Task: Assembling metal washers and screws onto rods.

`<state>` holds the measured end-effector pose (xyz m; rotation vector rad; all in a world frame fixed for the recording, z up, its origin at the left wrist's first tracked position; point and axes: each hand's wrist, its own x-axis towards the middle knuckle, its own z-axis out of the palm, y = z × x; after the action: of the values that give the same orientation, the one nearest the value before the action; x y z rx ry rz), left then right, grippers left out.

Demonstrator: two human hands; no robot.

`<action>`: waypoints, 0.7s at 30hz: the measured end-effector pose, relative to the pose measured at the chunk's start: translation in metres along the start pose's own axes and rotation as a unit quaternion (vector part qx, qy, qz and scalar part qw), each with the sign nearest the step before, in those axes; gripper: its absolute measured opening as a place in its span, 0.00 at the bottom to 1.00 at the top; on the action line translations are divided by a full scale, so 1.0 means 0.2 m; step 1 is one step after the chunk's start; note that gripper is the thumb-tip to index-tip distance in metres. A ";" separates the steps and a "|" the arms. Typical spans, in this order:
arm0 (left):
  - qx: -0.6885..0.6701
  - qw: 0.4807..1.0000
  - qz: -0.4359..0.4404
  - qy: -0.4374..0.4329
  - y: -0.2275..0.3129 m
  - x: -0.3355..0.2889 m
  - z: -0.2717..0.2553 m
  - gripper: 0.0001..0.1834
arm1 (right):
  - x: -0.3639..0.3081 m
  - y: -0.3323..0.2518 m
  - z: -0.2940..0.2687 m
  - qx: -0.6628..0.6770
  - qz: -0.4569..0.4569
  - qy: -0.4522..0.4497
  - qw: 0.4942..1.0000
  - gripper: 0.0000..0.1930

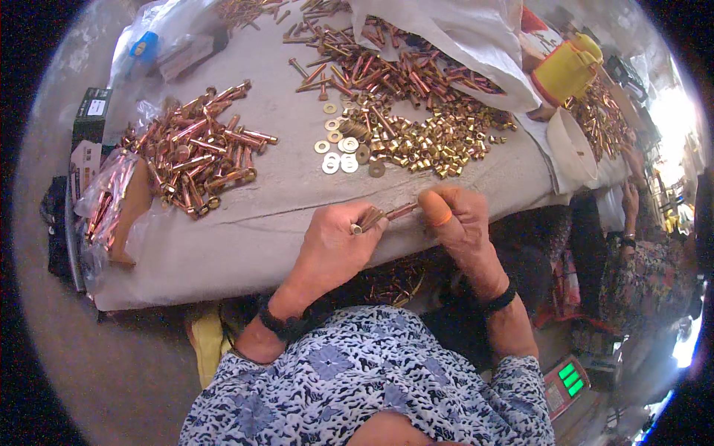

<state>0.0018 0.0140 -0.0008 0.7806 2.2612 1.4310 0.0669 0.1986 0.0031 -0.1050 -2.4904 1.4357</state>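
Over the near edge of the table, my left hand (336,241) is closed around one or more slim metal pieces. A brassy end (358,229) pokes out beside its thumb; how many pieces lie inside the fingers is hidden. Between the hands stretches a reddish-gold bolt (402,210), its far end pinched by my right hand (462,227), which wears an orange cover on one finger. Just beyond the hands lie loose flat washers (330,163) and a heap of short brassy sleeves (439,141). A pile of assembled anchor bolts (197,149) rests to the left.
Many long bolts (372,63) spill from a white sack (461,30) at the back. A torn carton (130,212) with plastic wrap stands at the left edge. On the right are a yellow container (569,70) and a person's arm (631,204). A scale (565,386) sits low right.
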 end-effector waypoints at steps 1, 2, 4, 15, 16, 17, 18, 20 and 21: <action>-0.006 1.000 -0.009 0.003 0.00 0.00 0.00 0.06 | 0.00 0.00 0.02 0.029 -0.034 0.028 0.999 0.10; -0.018 1.000 -0.023 0.004 0.00 0.01 0.00 0.06 | 0.00 -0.01 0.03 0.039 -0.048 0.050 0.997 0.09; -0.041 0.998 -0.053 0.007 -0.01 0.01 0.00 0.06 | 0.00 -0.04 0.07 0.060 -0.075 0.095 0.991 0.09; -0.062 0.998 -0.011 0.022 -0.03 0.00 -0.01 0.07 | 0.03 0.02 0.08 0.057 -0.125 0.103 0.985 0.07; -0.058 0.998 -0.010 0.014 -0.04 0.00 -0.01 0.06 | 0.03 0.02 0.07 0.052 -0.131 0.090 0.986 0.06; -0.051 0.999 0.007 0.014 -0.05 0.00 -0.01 0.06 | 0.03 0.02 0.07 0.045 -0.138 0.078 0.986 0.06; -0.044 0.999 0.025 0.013 -0.07 0.00 0.00 0.06 | 0.01 0.04 0.03 0.043 -0.090 0.038 0.994 0.06; -0.036 0.999 0.030 0.010 -0.06 0.00 0.01 0.06 | -0.01 0.07 -0.01 0.031 -0.017 -0.001 0.999 0.06; -0.033 0.999 0.018 0.008 -0.04 0.00 0.00 0.06 | -0.02 0.08 -0.02 0.021 0.007 -0.001 1.000 0.06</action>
<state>0.0002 0.0110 -0.0088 0.7950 2.2096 1.5266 0.0695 0.2094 -0.0103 -0.1143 -2.4649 1.4926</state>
